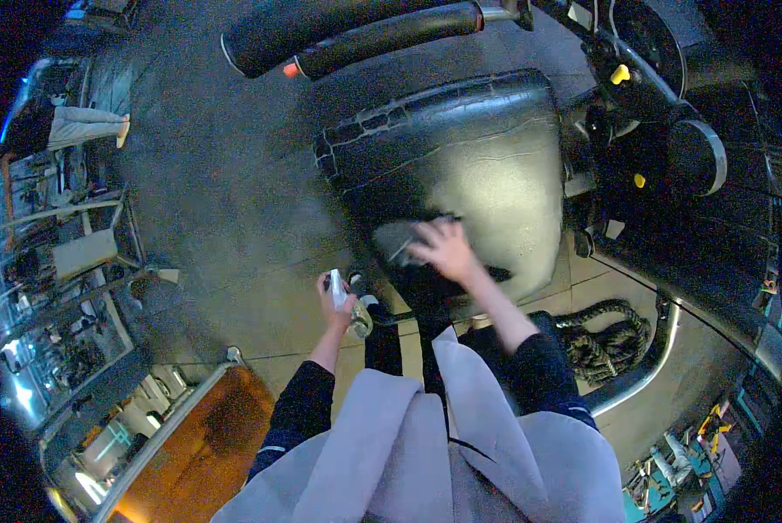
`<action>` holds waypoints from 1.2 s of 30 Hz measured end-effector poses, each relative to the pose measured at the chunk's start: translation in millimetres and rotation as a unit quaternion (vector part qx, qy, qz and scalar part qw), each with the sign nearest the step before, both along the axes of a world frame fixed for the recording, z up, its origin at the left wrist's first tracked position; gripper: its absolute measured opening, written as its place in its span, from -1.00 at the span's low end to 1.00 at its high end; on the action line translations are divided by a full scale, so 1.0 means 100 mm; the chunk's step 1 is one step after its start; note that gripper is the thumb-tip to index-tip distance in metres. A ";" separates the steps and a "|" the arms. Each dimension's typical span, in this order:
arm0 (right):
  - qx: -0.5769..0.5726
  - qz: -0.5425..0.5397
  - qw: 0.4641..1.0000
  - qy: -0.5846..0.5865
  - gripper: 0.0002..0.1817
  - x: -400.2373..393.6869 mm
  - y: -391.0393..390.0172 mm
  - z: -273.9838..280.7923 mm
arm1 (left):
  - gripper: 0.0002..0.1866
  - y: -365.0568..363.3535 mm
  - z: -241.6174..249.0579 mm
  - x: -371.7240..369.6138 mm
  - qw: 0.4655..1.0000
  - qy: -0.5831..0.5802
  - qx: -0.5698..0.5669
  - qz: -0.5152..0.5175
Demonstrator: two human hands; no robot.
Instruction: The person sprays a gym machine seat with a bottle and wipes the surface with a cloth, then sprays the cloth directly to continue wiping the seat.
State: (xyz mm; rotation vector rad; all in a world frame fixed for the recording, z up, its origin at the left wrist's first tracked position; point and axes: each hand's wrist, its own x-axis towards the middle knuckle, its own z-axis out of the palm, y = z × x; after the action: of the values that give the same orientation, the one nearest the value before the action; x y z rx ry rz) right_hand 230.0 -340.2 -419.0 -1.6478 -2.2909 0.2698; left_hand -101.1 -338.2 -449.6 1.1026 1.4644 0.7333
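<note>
A black padded seat (496, 174) with cracked upholstery along its far edge fills the centre, its right part shiny with light. On its near left part lies a dark grey cloth (395, 241), blurred. My right hand (446, 250) presses on or beside this cloth with fingers spread; whether the fingers grip it is not clear. Left of the seat, my left hand (337, 301) is closed around a spray bottle (359, 321) with a white top, held over the floor.
Black padded rollers (391, 39) cross the top, beside a machine frame with yellow knobs (619, 74). A thick coiled rope (607, 342) lies right of my right forearm. An orange-brown surface (204, 444) is at lower left. A person's legs (86, 126) show at far left.
</note>
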 end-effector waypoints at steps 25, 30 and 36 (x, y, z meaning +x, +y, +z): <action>-0.082 -0.387 0.913 0.103 -0.30 -0.64 -0.08 -0.20 | -0.65 -0.02 -0.11 -0.07 0.997 0.059 0.018 -0.035; -0.108 -0.115 0.985 0.071 -0.50 -0.89 -0.32 -0.10 | -0.48 -0.03 -0.16 -0.09 0.997 0.025 0.066 -0.036; -0.050 0.083 0.994 -0.058 -0.54 0.46 -0.16 -0.04 | -0.22 0.01 0.04 0.04 0.999 -0.030 -0.011 0.014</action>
State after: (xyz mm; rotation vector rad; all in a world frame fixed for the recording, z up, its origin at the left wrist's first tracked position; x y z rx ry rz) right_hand 275.8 -355.9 -423.2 -1.5580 -2.5455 0.3387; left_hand -97.0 -336.7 -445.3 1.0368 1.4368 0.7634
